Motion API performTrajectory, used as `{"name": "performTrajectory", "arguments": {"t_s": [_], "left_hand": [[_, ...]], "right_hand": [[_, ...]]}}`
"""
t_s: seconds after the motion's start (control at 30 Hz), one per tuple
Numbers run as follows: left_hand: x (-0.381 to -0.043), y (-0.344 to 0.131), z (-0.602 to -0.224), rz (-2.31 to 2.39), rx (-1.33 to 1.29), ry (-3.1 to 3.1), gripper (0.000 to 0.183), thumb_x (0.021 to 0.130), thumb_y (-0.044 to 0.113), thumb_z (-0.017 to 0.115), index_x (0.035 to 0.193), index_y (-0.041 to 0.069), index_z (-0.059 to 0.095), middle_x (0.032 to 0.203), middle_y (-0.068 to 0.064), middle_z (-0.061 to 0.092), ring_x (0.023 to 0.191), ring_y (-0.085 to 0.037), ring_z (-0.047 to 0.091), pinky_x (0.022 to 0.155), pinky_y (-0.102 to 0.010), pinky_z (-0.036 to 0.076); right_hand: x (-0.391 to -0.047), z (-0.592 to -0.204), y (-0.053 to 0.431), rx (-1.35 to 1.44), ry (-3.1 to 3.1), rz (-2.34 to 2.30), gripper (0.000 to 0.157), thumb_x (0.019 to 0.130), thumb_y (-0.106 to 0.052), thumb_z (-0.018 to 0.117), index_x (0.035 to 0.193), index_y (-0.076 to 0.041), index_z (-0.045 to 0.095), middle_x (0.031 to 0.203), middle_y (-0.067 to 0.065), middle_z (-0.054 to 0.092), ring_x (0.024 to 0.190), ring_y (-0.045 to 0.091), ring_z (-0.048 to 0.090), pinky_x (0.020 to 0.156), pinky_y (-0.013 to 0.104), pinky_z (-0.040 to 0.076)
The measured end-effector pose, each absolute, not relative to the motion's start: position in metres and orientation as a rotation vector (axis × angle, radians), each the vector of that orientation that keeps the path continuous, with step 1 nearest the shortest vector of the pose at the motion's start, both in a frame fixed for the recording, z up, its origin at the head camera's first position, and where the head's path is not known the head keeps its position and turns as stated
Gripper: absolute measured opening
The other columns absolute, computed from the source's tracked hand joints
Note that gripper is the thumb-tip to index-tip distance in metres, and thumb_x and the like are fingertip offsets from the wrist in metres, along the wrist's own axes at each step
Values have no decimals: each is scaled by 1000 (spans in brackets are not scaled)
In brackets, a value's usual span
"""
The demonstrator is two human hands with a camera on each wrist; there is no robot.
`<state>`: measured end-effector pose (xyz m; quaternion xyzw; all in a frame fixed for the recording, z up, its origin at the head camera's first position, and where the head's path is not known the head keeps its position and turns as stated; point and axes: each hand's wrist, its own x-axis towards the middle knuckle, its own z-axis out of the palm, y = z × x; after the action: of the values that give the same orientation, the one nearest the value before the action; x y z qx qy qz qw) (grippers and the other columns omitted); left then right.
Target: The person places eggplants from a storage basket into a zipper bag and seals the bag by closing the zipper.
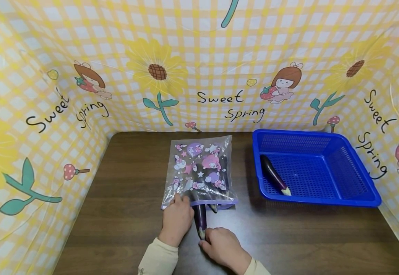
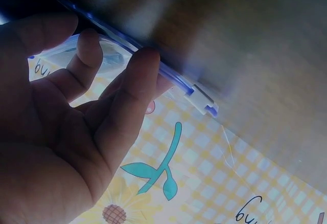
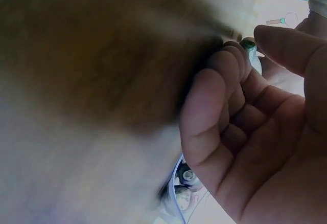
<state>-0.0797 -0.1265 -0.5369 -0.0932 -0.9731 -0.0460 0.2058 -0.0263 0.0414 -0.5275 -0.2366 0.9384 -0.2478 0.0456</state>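
Observation:
A clear zip bag (image 1: 199, 164) with pink and purple cartoon prints lies on the table, its purple-edged mouth toward me. Dark eggplants show through the plastic. One eggplant (image 1: 200, 217) sticks partway out of the mouth, its stem end toward me. My right hand (image 1: 223, 244) pinches that end between thumb and fingers; in the right wrist view the green stem tip (image 3: 249, 44) shows by the thumb. Beside it, another eggplant's stem end (image 1: 213, 208) peeks from the opening. My left hand (image 1: 177, 217) pinches the bag's mouth at its left, near the white zip slider (image 2: 200, 99).
A blue plastic basket (image 1: 318, 202) stands to the right of the bag, with one eggplant (image 1: 273, 173) along its left side. The brown wooden table (image 1: 127, 183) is enclosed at the back and sides by a yellow checked cloth (image 1: 220, 76) with flowers and lettering.

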Motion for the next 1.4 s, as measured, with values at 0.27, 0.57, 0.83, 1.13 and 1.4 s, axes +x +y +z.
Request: {"name": "performTrajectory", "arguments": {"t_s": [0.27, 0.57, 0.83, 1.13, 1.4], "left_hand": [[-80, -126, -537, -133, -253, -2716, 22, 71, 18, 68, 74, 0, 55, 73, -16, 47, 52, -27, 51, 39, -39, 42], [-80, -127, -539, -145, -253, -2689, 21, 69, 16, 68, 73, 0, 55, 72, -16, 47, 51, -28, 49, 39, -40, 42], [-80, -126, -538, -142, -251, -2710, 21, 70, 17, 68, 73, 1, 55, 73, -16, 47, 52, -28, 49, 40, -40, 42], [-80, -126, -538, -151, -248, -2708, 22, 70, 17, 68, 74, 1, 55, 73, -16, 47, 54, -29, 50, 41, -40, 43], [-80, -126, -541, -151, -247, -2720, 22, 70, 17, 68, 75, 0, 55, 73, -15, 47, 55, -29, 51, 40, -40, 43]], "right_hand": [[-28, -529, 45, -711, 2865, -791, 31, 81, -32, 68, 61, -23, 46, 51, -15, 37, 45, 7, 40, 43, 29, 31], [-29, -529, 46, -712, 2855, -811, 30, 80, -32, 68, 62, -24, 46, 51, -16, 36, 46, 5, 37, 43, 28, 30], [-30, -529, 49, -685, 2847, -814, 31, 81, -33, 67, 61, -24, 45, 51, -15, 35, 45, 6, 35, 43, 27, 29], [-33, -529, 52, -683, 2849, -828, 33, 81, -32, 68, 60, -24, 44, 49, -15, 34, 44, 6, 34, 42, 26, 28], [-33, -529, 53, -640, 2822, -810, 32, 83, -34, 66, 61, -24, 44, 50, -14, 35, 44, 7, 35, 43, 27, 28]]}}
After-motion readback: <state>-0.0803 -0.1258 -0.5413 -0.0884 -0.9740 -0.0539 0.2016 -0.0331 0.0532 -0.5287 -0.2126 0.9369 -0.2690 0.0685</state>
